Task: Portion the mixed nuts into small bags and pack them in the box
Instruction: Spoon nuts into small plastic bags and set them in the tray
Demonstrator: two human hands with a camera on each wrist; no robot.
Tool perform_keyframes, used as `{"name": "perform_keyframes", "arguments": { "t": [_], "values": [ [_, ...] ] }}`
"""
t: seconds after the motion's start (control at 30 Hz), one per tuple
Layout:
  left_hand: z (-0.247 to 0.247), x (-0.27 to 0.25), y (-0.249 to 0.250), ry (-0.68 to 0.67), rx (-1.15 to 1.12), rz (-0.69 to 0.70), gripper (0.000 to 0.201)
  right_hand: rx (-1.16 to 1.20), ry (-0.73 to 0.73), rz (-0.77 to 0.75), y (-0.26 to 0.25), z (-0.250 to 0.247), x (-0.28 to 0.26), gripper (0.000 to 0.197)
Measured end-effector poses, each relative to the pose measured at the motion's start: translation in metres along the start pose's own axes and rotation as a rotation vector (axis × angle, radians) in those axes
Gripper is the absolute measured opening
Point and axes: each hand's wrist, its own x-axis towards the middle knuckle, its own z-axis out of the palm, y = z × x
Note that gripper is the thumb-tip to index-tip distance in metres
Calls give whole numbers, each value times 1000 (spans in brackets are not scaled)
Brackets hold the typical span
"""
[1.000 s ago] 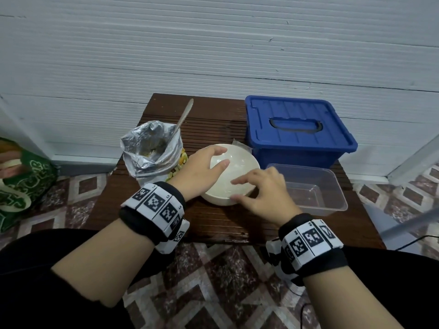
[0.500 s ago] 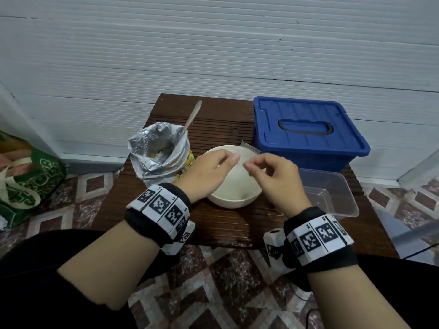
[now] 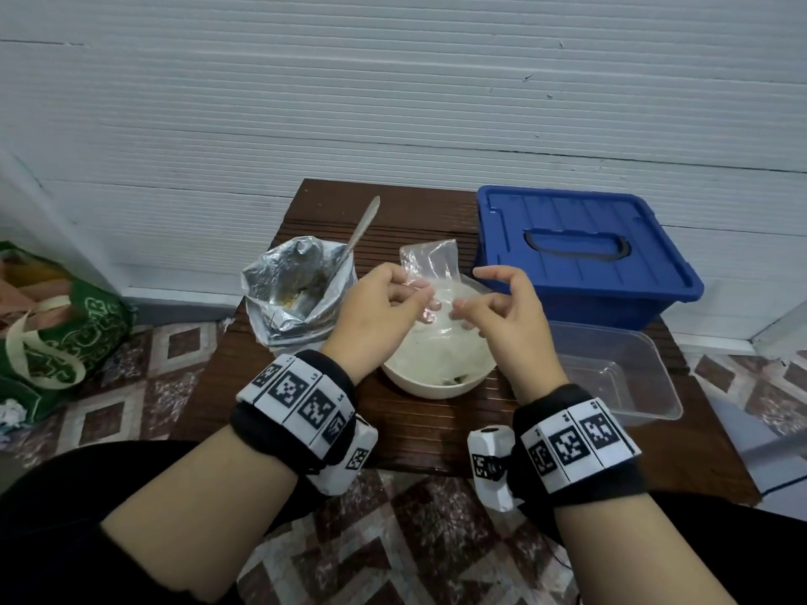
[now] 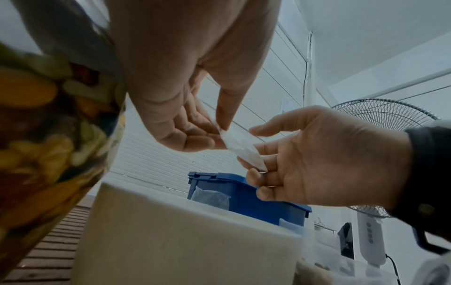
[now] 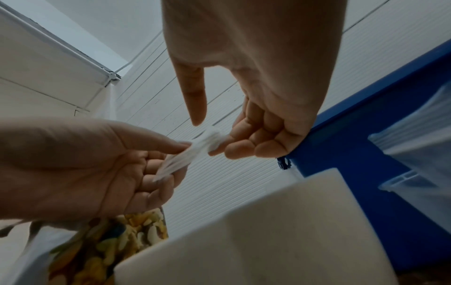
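A small clear bag (image 3: 430, 264) is held up over the cream bowl (image 3: 436, 377). My left hand (image 3: 415, 294) pinches its left edge between thumb and fingers. My right hand (image 3: 467, 307) curls its fingers against the bag's other edge, with the thumb lifted off it. The wrist views show the bag (image 4: 241, 150) (image 5: 185, 158) stretched between the two hands. The foil bag of mixed nuts (image 3: 297, 290) stands open to the left, with a spoon (image 3: 362, 224) in it. The blue box (image 3: 581, 255) sits shut at the back right.
An empty clear plastic container (image 3: 611, 369) lies right of the bowl, in front of the blue box. All stand on a small dark wooden table (image 3: 436, 425) against a white wall. A green bag (image 3: 65, 334) lies on the tiled floor to the left.
Both hands have risen from the bowl's rim. They have drawn a small clear bag up above the bowl and hold it between them.
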Motion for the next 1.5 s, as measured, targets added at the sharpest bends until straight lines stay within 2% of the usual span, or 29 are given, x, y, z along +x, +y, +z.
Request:
{"name": "perform_keyframes", "arguments": {
  "t": [0.17, 0.23, 0.3, 0.33, 0.4, 0.47, 0.57, 0.67, 0.77, 0.97, 1.27, 1.4, 1.5],
  "values": [
    [2, 1, -4, 20, -26, -52, 36, -40, 24, -10, 6, 3, 4, 39],
    [3, 0, -4, -16, 0, -49, 72, -56, 32, -22, 6, 1, 6, 37],
    [2, -1, -3, -87, 123, -8, 111, -79, 33, -38, 4, -1, 8, 37],
    [2, -2, -2, -134, 216, 23, 122, -88, 31, -49, 4, -2, 9, 38],
    [0, -4, 1, -234, 429, 81, 131, -105, 27, -66, 3, -3, 9, 40],
    [-1, -4, 2, -323, 597, 163, 128, -105, 7, -80, 2, -4, 9, 43],
    [-1, -4, -1, -377, 657, 278, 111, -85, -44, -86, 1, -3, 9, 47],
    [-1, -5, -3, -313, 643, 313, 83, -52, -52, -68, 1, -1, 8, 50],
    [-1, -5, -1, -249, 599, 321, 68, -16, -39, -59, 2, 1, 7, 48],
    [-2, -3, 0, -221, 501, 292, 76, 111, -6, -29, -5, 1, 2, 27],
    [-2, -5, 5, -70, 346, 263, 51, 104, 11, -5, -5, -1, 0, 22],
    [0, -8, 8, -39, 262, 245, 50, 108, 22, -31, -5, -3, 0, 23],
    [0, -11, 13, -2, 190, 254, 49, 130, 48, -31, -8, -2, 3, 12]
  ]
}}
